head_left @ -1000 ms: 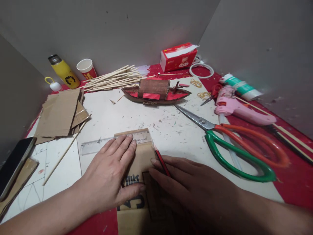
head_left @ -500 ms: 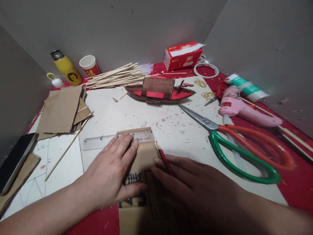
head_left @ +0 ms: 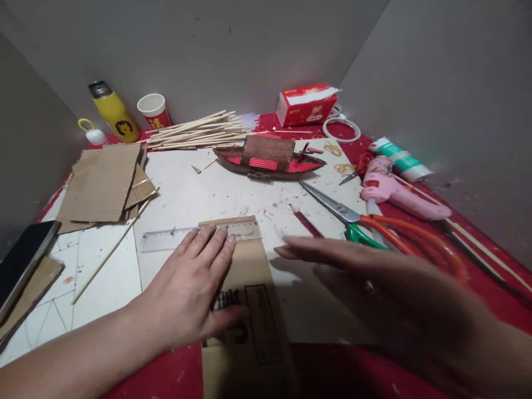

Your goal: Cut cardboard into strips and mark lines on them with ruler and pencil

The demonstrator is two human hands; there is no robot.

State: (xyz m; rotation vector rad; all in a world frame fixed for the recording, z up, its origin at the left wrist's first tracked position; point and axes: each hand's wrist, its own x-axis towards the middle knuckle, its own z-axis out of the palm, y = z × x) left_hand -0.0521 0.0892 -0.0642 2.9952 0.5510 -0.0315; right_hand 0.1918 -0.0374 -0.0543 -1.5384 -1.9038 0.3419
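Note:
My left hand (head_left: 199, 282) lies flat with its fingers spread on a clear plastic ruler (head_left: 166, 239) and a strip of printed cardboard (head_left: 245, 266), pressing both down. The ruler crosses the far end of the cardboard. My right hand (head_left: 374, 277) is raised to the right of the cardboard, blurred, with fingers stretched out to the left. Just beyond its fingers is a red and black pencil (head_left: 305, 220), its tip pointing away to the left; the rear end is hidden behind the hand. Large scissors (head_left: 341, 210) with orange and green handles lie beyond it, partly covered.
A model boat (head_left: 268, 158) stands behind the ruler, with wooden sticks (head_left: 199, 133) further back. Cardboard pieces (head_left: 102, 183) and a phone (head_left: 25, 260) lie left. A pink glue gun (head_left: 390, 191) is at right; a tissue pack (head_left: 307, 105) sits by the wall.
My right hand has lifted off the cardboard and moved right, turning edge-on. The pencil has shifted from the ruler's end to farther away and right. My left hand stays in place.

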